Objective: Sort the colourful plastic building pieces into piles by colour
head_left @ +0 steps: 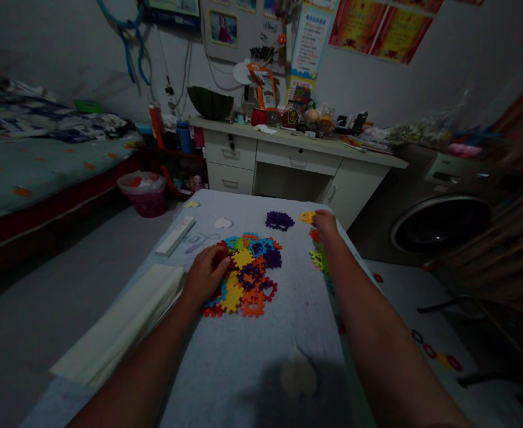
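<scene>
A heap of small interlocking plastic pieces (249, 273) in orange, yellow, blue, purple and red lies mid-table on a pale blue cloth (261, 356). My left hand (206, 272) rests on the heap's left edge, fingers curled over the pieces; what they grip is hidden. My right hand (325, 224) reaches to the far right edge, fingers pinched on a yellow piece (307, 217). A purple cluster (279, 221) sits just left of it. Red and green pieces (318, 257) lie beside my right wrist.
A white folded sheet (122, 324) and a long white box (175, 235) lie on the table's left side. Beyond stand a white desk (297, 157) crowded with items, a pink bin (145, 191), a bed (33, 172) at left and a washing machine (444, 223) at right.
</scene>
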The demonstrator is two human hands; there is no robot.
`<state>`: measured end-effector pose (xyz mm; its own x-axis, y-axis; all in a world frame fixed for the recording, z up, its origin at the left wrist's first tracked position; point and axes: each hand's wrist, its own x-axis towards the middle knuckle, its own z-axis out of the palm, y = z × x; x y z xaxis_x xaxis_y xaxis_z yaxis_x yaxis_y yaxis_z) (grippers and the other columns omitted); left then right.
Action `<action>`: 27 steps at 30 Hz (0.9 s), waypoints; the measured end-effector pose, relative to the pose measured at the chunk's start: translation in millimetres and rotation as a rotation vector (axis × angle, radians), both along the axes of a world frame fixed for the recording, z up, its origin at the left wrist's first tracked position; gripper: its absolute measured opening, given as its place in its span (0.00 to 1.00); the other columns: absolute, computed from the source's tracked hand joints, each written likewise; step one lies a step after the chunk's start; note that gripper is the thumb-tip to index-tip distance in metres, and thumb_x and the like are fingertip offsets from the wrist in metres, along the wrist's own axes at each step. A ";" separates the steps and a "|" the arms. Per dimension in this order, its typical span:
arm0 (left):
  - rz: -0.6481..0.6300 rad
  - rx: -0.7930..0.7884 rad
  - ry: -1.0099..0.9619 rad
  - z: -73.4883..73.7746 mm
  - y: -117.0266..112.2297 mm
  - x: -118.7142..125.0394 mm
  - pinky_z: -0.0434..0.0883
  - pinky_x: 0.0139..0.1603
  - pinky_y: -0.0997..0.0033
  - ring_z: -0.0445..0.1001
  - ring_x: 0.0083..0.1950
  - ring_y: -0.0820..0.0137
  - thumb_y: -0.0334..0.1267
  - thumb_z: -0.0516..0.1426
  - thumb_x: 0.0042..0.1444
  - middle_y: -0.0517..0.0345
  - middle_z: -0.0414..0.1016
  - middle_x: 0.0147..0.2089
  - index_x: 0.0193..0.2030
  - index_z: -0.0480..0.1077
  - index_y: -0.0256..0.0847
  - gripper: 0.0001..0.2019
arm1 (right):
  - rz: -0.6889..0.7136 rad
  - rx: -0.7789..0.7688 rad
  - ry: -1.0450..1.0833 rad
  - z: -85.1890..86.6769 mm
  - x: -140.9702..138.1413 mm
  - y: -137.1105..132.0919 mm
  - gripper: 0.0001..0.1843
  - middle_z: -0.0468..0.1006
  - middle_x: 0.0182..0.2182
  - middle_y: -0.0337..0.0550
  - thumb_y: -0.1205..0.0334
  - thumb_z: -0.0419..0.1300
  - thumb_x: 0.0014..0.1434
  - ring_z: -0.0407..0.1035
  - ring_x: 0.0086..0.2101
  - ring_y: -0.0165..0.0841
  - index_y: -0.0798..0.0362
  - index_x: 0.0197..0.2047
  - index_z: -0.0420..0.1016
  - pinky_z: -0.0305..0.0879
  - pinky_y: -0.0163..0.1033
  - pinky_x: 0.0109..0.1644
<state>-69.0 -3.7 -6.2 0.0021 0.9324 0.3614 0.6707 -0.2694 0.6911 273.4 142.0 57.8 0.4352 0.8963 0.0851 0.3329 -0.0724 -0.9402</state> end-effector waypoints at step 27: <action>-0.052 0.042 0.079 5.3 -4.8 1.0 0.68 0.55 0.54 0.72 0.50 0.59 0.48 0.50 0.62 0.51 0.76 0.46 0.45 0.72 0.42 0.15 | 0.645 -0.179 -0.330 -24.8 -60.6 -96.6 0.08 0.71 0.23 0.32 0.73 0.59 0.45 0.64 0.25 0.27 0.54 0.30 0.73 0.58 0.31 0.30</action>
